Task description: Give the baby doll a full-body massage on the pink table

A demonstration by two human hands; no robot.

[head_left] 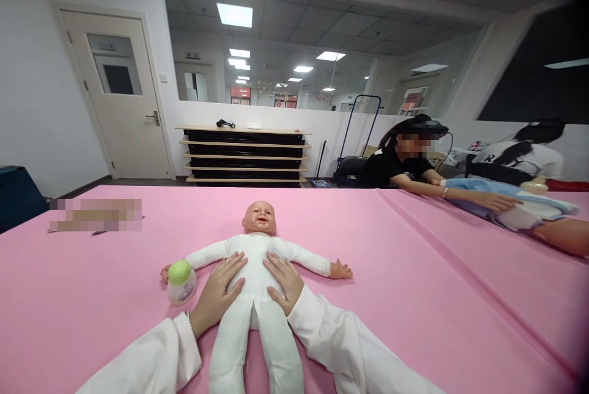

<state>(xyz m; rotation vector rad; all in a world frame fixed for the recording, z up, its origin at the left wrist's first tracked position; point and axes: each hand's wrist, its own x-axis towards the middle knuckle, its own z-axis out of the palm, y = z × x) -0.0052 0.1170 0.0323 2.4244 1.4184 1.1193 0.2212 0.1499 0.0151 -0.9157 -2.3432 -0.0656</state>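
A baby doll point(253, 265) with a white cloth body lies on its back, head away from me and arms spread. My left hand point(221, 288) rests flat on the left side of its torso, fingers stretched out. On the opposite side of the torso, my right hand point(284, 280) lies the same way, also open. Neither hand grips anything. Close to my left hand stands a small jar point(181, 283) with a green lid, in front of the doll's hand. White sleeves cover both my forearms.
A pink cloth point(391, 314) covers the table. Blurred flat items point(99, 216) lie at the far left. At the right, a co-worker point(405, 158) reaches over another doll point(561, 233) with blue and white cloth point(529, 204). A second person point(524, 154) is behind. Low shelves point(246, 154) stand beyond the table.
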